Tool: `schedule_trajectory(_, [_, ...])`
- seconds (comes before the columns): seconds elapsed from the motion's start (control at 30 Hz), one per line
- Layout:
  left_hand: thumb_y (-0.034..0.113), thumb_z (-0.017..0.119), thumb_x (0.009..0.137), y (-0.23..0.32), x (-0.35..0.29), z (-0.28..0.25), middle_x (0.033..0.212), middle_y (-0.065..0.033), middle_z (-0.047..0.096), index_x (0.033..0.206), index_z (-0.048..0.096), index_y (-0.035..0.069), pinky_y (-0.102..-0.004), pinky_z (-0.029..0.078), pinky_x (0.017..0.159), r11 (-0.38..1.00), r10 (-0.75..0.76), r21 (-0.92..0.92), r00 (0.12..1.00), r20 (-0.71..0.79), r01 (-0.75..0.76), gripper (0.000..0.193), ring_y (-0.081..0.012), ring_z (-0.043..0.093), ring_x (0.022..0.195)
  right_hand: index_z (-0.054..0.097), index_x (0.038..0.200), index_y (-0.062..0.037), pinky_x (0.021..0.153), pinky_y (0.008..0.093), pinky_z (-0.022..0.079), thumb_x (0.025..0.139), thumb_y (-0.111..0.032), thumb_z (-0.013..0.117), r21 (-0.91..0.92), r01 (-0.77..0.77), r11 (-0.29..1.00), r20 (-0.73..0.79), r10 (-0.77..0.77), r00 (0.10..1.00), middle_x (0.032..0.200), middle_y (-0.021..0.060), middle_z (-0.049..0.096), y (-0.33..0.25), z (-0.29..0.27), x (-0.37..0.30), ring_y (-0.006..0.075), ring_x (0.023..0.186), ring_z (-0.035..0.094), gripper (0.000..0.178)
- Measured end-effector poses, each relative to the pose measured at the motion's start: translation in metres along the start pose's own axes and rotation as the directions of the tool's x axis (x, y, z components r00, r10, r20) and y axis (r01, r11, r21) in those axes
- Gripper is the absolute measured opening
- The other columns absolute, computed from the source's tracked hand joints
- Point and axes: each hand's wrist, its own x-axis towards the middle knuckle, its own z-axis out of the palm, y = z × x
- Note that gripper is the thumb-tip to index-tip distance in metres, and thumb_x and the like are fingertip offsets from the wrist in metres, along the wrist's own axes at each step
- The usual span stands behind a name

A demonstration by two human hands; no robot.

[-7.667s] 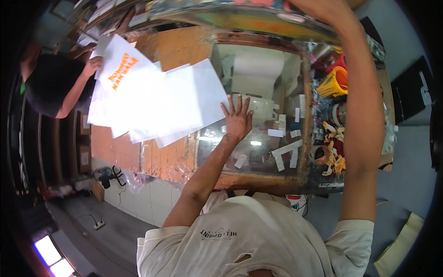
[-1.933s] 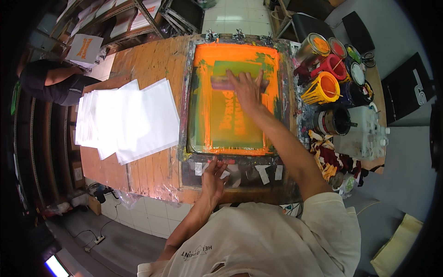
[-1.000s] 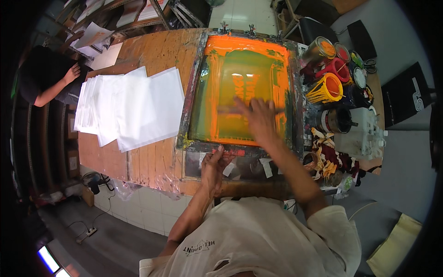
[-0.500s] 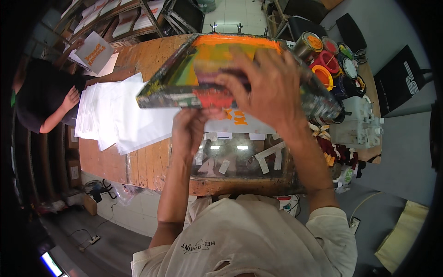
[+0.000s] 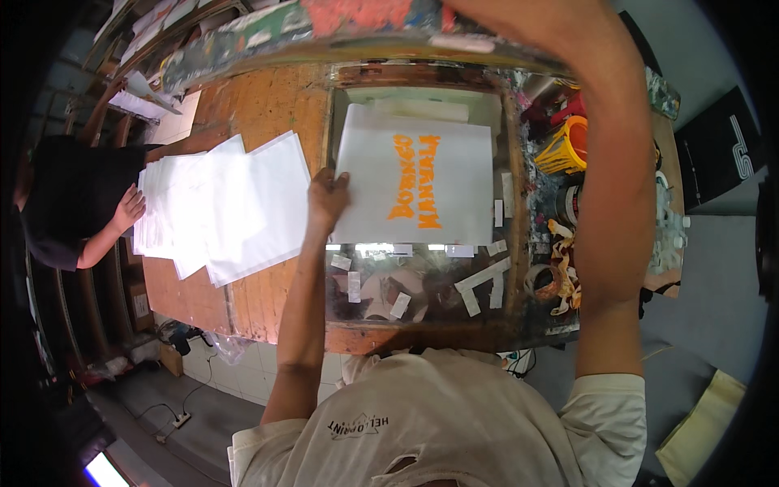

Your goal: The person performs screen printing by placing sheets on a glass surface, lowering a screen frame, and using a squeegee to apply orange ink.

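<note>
A white sheet (image 5: 365,178) with orange lettering lies on the glass panel (image 5: 381,304) set into the wooden table. At its left edge, my left hand (image 5: 329,199) is closed, with the fingers curled over that edge. Above the sheet, the paint-smeared screen printing frame (image 5: 365,20) is tilted up and cut off by the upper edge of the view. My right arm reaches up to the frame. Only part of my right hand (image 5: 495,10) shows there, and its fingers are out of sight. Left of my left hand lies a fanned pile of white sheets (image 5: 219,211).
Paint containers, among them a yellow-orange tub (image 5: 574,140), stand along the right side beside stained rags (image 5: 560,280). Strips of tape (image 5: 471,300) are stuck on the glass. At the left is another person, a hand (image 5: 130,207) by the pile. Shelves (image 5: 162,36) stand behind.
The screen frame has swung up and away, uncovering the orange-printed sheet. My right hand has gone up with it, nearly out of view. My left hand has come to the sheet's left edge.
</note>
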Motion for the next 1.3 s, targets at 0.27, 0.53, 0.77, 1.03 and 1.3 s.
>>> schedule_trajectory(0.27, [0.027,0.069,0.093,-0.082,0.012,-0.196,0.106,-0.0189,0.067,0.112,0.065,0.001,-0.0461,0.052,0.088,0.746,0.291,0.636,0.763,-0.577,0.197,0.032,-0.0406,0.064,0.102,0.07,0.094,0.0,0.06,0.0343,0.052,0.102,-0.047,0.062,0.006,-0.148,0.989,-0.09,0.147,0.985,0.073,0.0081,0.071,-0.011,0.003,0.013,0.015,0.059,0.068,0.048])
schedule_trajectory(0.53, [0.024,0.082,0.084,-0.063,-0.105,-0.09,0.108,-0.0154,0.068,0.103,0.069,0.007,-0.0462,0.047,0.092,0.941,0.277,0.288,0.893,-0.354,-0.177,0.029,-0.0346,0.061,0.105,0.067,0.133,-0.0042,0.102,0.0352,0.047,0.097,-0.065,0.058,-0.155,0.01,0.988,-0.158,-0.035,0.987,0.12,0.0174,0.072,0.043,0.02,0.03,0.0275,0.113,0.066,0.071])
schedule_trajectory(0.77, [0.025,0.078,0.085,-0.07,-0.122,-0.055,0.114,-0.0129,0.069,0.104,0.074,0.01,-0.0507,0.044,0.099,0.935,0.223,0.333,0.934,-0.281,-0.123,0.024,-0.0336,0.061,0.106,0.068,0.129,-0.0059,0.099,0.0356,0.048,0.099,-0.06,0.06,-0.094,0.084,0.992,-0.14,-0.097,0.985,0.115,0.0151,0.074,0.051,0.023,0.019,0.0268,0.107,0.068,0.062])
schedule_trajectory(1.03, [0.017,0.073,0.09,-0.033,-0.117,-0.026,0.154,-0.0186,0.052,0.101,0.073,0.017,-0.0789,0.005,0.116,0.964,0.242,0.165,0.947,-0.212,-0.209,0.011,-0.0428,0.031,0.153,0.071,0.127,-0.0082,0.098,0.0395,0.049,0.097,-0.057,0.062,-0.136,0.059,0.989,-0.252,-0.092,0.963,0.111,0.0186,0.074,0.009,0.028,0.003,0.0334,0.105,0.069,0.058])
schedule_trajectory(1.3, [0.017,0.071,0.09,0.031,-0.118,0.115,0.145,-0.0129,0.061,0.101,0.075,0.013,-0.0828,-0.002,0.112,0.834,0.55,-0.014,0.83,0.092,-0.552,0.012,-0.0361,0.031,0.154,0.073,0.098,-0.0019,0.069,0.0358,0.057,0.099,-0.05,0.062,-0.121,-0.024,0.992,-0.146,0.007,0.989,0.076,0.0082,0.075,-0.01,0.01,-0.02,0.0179,0.069,0.073,0.049])
